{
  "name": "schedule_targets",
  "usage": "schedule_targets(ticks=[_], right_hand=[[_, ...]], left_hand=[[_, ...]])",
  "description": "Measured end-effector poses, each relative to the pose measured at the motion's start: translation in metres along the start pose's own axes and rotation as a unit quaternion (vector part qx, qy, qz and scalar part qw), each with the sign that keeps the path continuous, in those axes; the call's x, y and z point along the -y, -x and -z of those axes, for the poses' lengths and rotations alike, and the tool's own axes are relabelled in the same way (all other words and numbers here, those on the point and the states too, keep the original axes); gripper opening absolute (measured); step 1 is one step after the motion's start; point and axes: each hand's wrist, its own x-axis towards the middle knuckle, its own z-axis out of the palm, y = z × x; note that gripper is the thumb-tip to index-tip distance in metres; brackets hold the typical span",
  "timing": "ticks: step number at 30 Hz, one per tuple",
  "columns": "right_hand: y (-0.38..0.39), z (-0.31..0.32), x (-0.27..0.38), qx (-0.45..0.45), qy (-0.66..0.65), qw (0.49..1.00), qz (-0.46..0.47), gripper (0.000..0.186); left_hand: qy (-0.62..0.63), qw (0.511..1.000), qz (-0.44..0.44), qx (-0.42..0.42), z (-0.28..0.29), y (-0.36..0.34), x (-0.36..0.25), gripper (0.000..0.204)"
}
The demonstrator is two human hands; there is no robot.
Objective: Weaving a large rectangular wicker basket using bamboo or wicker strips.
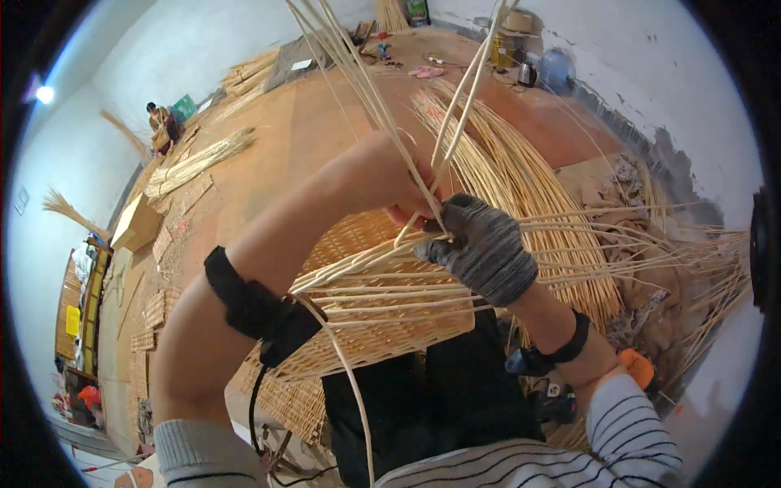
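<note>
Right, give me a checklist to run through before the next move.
1. Left hand gripping the upright rods: cannot tell; its fingers are curled at them, but the contact is partly hidden.
2. Right hand steadying the woven piece: ok, gloved thumb and fingers are closed at its upper edge.
3. Both hands gloved: not ok, the left is bare.
4. Side rods tucked in: not ok, several stick out to the right, past the glove.
5. Black cable free of the weave: cannot tell; it hangs close by on the left.
</note>
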Motion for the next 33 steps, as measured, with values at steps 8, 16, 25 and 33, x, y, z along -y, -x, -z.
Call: schedule_targets(ticks=[8, 16, 25, 33], right_hand=[[0.014, -0.016, 0.009, -0.025, 0.006, 1.0, 0.01, 0.03], [0.02, -0.01, 0.007, -0.046, -0.001, 0.999, 0.013, 0.029], [0.019, -0.017, 0.003, -0.036, 0.003, 0.999, 0.015, 0.028], [0.021, 0.0, -0.01, -0.098, -0.024, 0.994, 0.029, 0.026]], left_hand=[[0.187, 0.946, -0.247, -0.099, 0.062, 0.029, 0.011, 0.025], [-0.329, 0.866, -0.329, -0.182, 0.026, -0.033, -0.029, 0.056], [-0.121, 0.982, -0.047, -0.134, -0.013, 0.095, 0.02, 0.063], [-0.03, 0.716, 0.171, -0.676, -0.021, 0.426, 0.118, 0.033]])
